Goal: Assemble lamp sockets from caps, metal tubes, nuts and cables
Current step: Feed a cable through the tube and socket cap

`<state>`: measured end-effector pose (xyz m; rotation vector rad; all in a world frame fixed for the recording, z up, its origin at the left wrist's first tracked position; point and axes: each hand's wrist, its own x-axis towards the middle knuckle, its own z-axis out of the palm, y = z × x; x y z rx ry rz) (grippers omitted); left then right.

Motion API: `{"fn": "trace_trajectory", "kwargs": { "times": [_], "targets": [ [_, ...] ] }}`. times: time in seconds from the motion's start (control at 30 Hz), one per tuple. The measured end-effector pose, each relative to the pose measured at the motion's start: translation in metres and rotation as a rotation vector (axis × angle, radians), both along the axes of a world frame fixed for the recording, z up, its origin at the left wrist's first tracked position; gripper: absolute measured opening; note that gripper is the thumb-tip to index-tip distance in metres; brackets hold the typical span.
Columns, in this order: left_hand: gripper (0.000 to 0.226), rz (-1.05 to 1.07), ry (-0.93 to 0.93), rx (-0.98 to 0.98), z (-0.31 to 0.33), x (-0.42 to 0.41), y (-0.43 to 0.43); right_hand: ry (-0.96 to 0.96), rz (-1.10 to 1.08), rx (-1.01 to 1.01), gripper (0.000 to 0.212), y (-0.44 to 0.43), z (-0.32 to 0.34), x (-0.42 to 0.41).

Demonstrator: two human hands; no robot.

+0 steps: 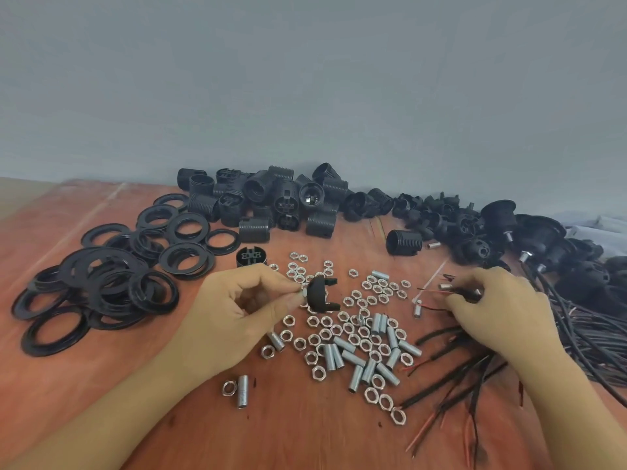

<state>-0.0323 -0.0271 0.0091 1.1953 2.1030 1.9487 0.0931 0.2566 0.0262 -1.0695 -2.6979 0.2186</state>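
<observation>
My left hand [244, 307] pinches a black domed cap [320, 293] by the metal tube and nut at its top, holding it sideways above the table with its two prongs pointing right. My right hand [502, 307] is closed on the end of a black cable [466, 294] whose red and black wire tips stick out to the left. Several silver nuts [346, 329] and short threaded metal tubes [369, 362] lie scattered on the table between and below my hands. More black cables [475, 371] lie under my right wrist.
A heap of black flat rings [101, 283] lies at the left. Black threaded socket bodies [264, 198] are piled along the wall. Caps and finished cap-and-cable units [529, 235] crowd the right back. The reddish wooden table [305, 429] meets a grey wall.
</observation>
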Motion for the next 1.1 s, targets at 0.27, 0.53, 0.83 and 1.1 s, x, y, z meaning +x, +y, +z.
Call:
{"fn": "trace_trajectory", "kwargs": {
  "times": [0.27, 0.53, 0.83, 1.1],
  "targets": [
    [0.008, 0.040, 0.022, 0.019, 0.000, -0.004, -0.002, 0.243, 0.069, -0.019, 0.009, 0.005, -0.009, -0.004],
    [0.007, 0.077, 0.012, 0.000, 0.000, -0.003, -0.002, 0.497, 0.381, 0.139, 0.005, -0.003, -0.014, -0.008],
    [0.030, -0.079, -0.062, -0.075, 0.001, -0.002, -0.003, 0.758, 0.772, 0.037, 0.013, -0.044, -0.013, -0.016],
    [0.020, -0.292, -0.225, -0.065, 0.003, 0.001, -0.002, 0.702, 1.066, 0.091, 0.019, -0.086, -0.017, -0.027]
  ]
}}
